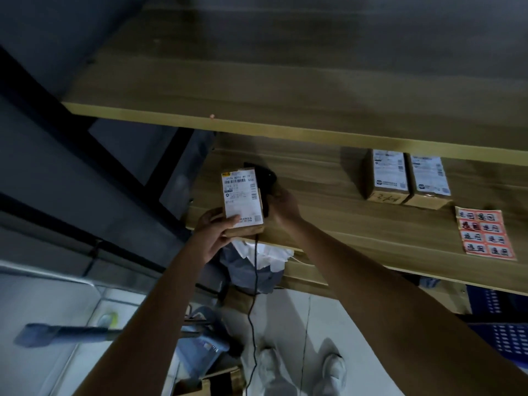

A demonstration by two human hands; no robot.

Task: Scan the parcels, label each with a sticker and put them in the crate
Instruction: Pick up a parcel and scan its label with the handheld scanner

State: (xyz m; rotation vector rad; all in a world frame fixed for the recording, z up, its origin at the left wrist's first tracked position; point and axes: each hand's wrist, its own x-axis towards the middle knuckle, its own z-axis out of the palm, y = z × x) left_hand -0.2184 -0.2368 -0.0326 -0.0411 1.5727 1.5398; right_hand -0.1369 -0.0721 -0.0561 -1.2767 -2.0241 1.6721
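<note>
Holding a small brown parcel (243,200) upright above the front edge of the wooden shelf (357,224), the person's left hand (214,232) had its grip clenched round the lower end, the thumb lying across the bottom of the white shipping label. The label faced the camera, its barcode at the top. Just behind the parcel's right side, the right hand (284,207) gripped a black barcode scanner (267,185), fingers curled round the handle, the scanner's head showing above and behind the parcel's top corner. A black cable (253,295) hung from below the hands down towards the floor. Further right on the same shelf, two more labelled parcels (407,178) lay side by side, touching, and near them, closer to the front edge, lay a sheet of orange stickers (484,234) with dark handwritten characters. A blue crate (497,318) showed under the shelf at the right edge. Another wooden shelf (257,81) ran overhead. White shoes (303,370) stood on the pale floor below.
</note>
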